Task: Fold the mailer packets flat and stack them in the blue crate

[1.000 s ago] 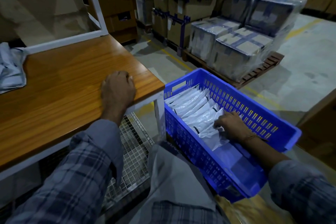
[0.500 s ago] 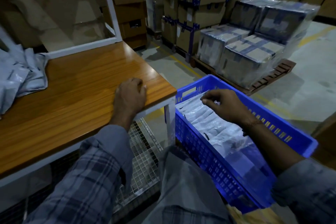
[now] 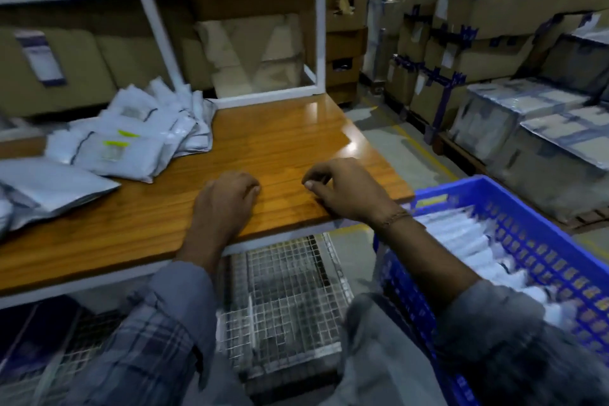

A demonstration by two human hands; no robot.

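The left hand (image 3: 227,199) is resting on the table (image 3: 280,142) with fingers curled under, grasping nothing. The right hand (image 3: 342,191) is hovering loosely curled above the table edge, also empty. Unfolded packets (image 3: 131,138) are lying heaped well apart to the left; folded ones (image 3: 468,241) are standing in the blue crate (image 3: 540,241) at the right. Risk: a hasty reach could be sliding the heap off the table. Blur is obscuring packet labels, and the crate's near end is hidden by the sleeve (image 3: 514,339).
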